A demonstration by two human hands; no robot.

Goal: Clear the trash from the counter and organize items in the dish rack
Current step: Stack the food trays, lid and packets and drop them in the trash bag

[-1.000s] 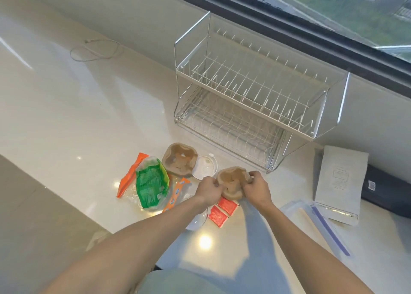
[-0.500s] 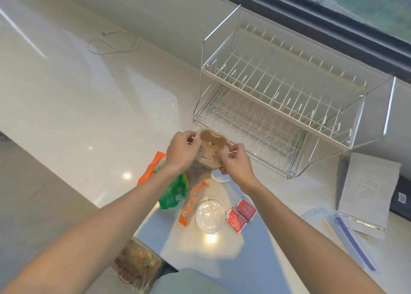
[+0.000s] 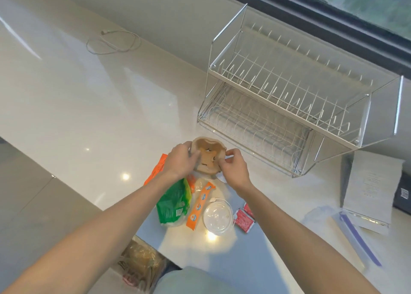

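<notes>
Cardboard was what both hands had closed on: the two brown pulp cup carriers (image 3: 208, 154), which a second before had lain apart on the surface (image 3: 93, 120), one by the wrappers and one nearer the rack, were now nested into a single stack held just above it, in front of the rack's lower tier.

Going left to right, the left hand (image 3: 181, 160) had its grip wrapped round the left rim of the stack, fingers curled inside the cup well. An orange wrapper (image 3: 156, 168) stuck out from beneath that wrist, and the green bag (image 3: 174, 201) and a second orange sachet (image 3: 199, 206) lay under the forearm, untouched. The right hand (image 3: 232, 169) pinched the stack's right edge between thumb and fingertips. Nearer the body sat the clear plastic lid (image 3: 219, 216), then two red sauce packets (image 3: 243, 218) just beside it. Further right the dish rack (image 3: 289, 107) stood with both tiers bare, and beyond it a white pouch (image 3: 373, 189) lay flat.

Merging the carriers probably meant one less trip: the bulkiest rubbish could go out as one piece. The loose wrappers, lid and packets looked like the remaining trash, and nothing had yet reached the rack, so the job seemed early.
</notes>
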